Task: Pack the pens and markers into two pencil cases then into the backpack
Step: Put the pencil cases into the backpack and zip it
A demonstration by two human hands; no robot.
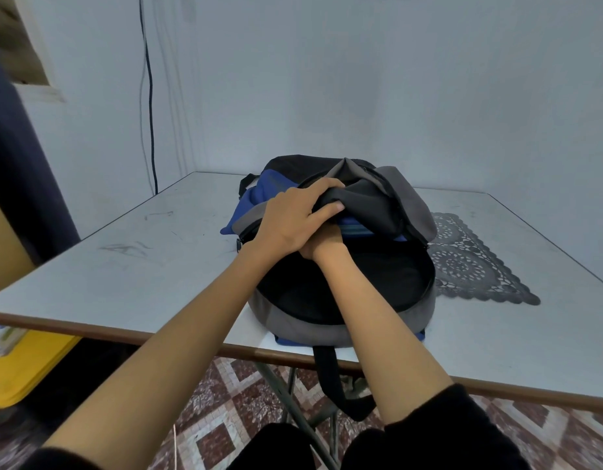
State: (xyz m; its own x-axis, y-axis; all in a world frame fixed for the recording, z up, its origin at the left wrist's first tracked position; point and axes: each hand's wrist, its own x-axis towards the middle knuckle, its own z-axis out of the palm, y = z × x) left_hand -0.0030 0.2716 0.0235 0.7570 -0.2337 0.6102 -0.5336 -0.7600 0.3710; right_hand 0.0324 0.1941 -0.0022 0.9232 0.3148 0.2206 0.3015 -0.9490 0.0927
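The backpack [286,317] lies flat on the white table [157,266], in the middle of the frame. Its long axis runs from the near table edge toward the wall. Its rounded, unzipped end points to the bottom of the frame, and a black strap [330,378] hangs there over the edge.

The left hand [293,218] grips the front flap [371,198], with the fingers curled over the dark fabric, and holds it up. The black inside of the bag is open to view.

The right hand [322,247] reaches in below the flap. It touches the underside of the left hand, which covers most of it, so I cannot tell if its fingers hold something.

A dark lace mat [469,262] lies just right of the bag, partly under it.
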